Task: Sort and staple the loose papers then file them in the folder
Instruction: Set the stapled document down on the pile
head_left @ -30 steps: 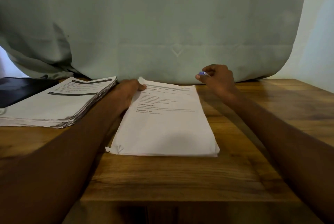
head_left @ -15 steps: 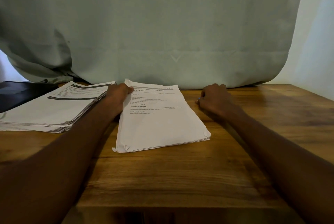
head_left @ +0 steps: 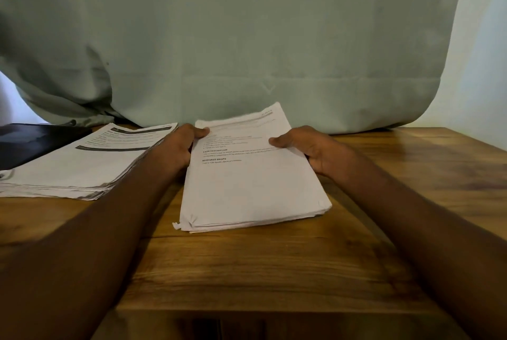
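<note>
A pale green cloth [head_left: 247, 38] hangs as a backdrop behind a wooden table [head_left: 260, 265], its hem draping onto the far edge. On the table, in the middle, lies a thick sheaf of white papers [head_left: 252, 188], printed side up, with its far end lifted and its near end resting on the wood. The left hand [head_left: 178, 145] grips the sheaf's left edge, thumb curled over the top sheet; the right hand [head_left: 310, 147] grips the right edge the same way, thumb on top and the fingers apparently underneath, though they are hidden by the paper. A second stack [head_left: 82, 164], bearing dark header bars, sits just beside it on the left, fanned at its near edge. Behind that stack lies a dark flat thing [head_left: 30, 142], probably the folder, though the view is too dim to be sure. No stapler shows.

The step in hand looks like squaring the sheaf before stapling. To do it well, both hands should stand the sheaf on its near edge and tap it on the wood until the sheets line up. The crumpled near-left corner [head_left: 183, 223] should be smoothed flat first, or the sheets will catch there. The grip should stay loose enough to let pages slide level, and the sheaf should keep apart from the neighbouring stack so the sorted sets do not mix.
</note>
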Motion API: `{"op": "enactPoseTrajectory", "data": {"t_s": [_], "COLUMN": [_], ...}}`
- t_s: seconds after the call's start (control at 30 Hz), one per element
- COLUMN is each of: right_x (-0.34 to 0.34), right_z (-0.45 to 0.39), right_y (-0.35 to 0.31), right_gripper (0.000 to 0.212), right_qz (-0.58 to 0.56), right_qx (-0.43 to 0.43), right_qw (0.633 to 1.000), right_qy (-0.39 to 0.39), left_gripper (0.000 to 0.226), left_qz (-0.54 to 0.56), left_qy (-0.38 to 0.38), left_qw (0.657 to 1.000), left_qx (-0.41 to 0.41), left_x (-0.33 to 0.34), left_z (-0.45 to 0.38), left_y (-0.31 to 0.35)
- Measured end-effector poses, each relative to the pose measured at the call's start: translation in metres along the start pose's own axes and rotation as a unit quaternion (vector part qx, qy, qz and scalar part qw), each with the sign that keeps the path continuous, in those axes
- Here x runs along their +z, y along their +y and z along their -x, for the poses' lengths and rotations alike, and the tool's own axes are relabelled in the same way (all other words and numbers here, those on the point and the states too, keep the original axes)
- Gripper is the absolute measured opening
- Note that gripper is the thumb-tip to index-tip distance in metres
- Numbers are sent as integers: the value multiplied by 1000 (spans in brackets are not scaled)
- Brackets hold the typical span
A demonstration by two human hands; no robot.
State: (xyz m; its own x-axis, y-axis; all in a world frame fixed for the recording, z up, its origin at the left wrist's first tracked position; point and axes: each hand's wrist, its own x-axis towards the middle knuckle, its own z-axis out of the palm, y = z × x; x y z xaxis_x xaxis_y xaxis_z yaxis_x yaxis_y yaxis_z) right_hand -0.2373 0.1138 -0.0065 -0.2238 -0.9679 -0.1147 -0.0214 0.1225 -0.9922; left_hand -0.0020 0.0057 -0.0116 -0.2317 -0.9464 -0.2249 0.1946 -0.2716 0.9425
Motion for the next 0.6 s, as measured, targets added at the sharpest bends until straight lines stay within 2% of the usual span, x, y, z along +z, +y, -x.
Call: {"op": "enactPoseTrajectory", "data": {"t_s": [0.07, 0.2, 0.27, 0.33, 0.4, 0.5, 0.6], "right_x": [0, -3, -5, -8, -8, 0, 12], "right_z": [-1, 1, -1, -6, -9, -2, 10], "right_y": [1, -1, 0, 2, 3, 2, 1], "right_gripper": [38, 27, 31, 42, 46, 39, 31], "right_qz": [-24, -83, -90, -83, -70, -58, -82], "right_qx": [29, 52, 49, 40, 32, 32, 18], "right_qw": [999, 995, 993, 990, 989, 993, 996], "right_qy": [-8, 12, 56, 107, 123, 99, 20], "left_gripper": [33, 30, 35, 26, 28, 34, 30], "left_qz": [-55, -168, -190, -195, -219, -263, -281], "left_qy": [-3, -60, -93, -115, -115, -94, -45], "left_qw": [998, 984, 977, 973, 968, 960, 955], "left_qx": [-5, -16, -34, -40, -30, 32, 84], "left_x": [-1, 1, 4, 8, 9, 7, -2], "left_z": [1, 15, 21, 26, 28, 31, 36], "left_y": [2, 11, 12, 8, 1, -8, -9]}}
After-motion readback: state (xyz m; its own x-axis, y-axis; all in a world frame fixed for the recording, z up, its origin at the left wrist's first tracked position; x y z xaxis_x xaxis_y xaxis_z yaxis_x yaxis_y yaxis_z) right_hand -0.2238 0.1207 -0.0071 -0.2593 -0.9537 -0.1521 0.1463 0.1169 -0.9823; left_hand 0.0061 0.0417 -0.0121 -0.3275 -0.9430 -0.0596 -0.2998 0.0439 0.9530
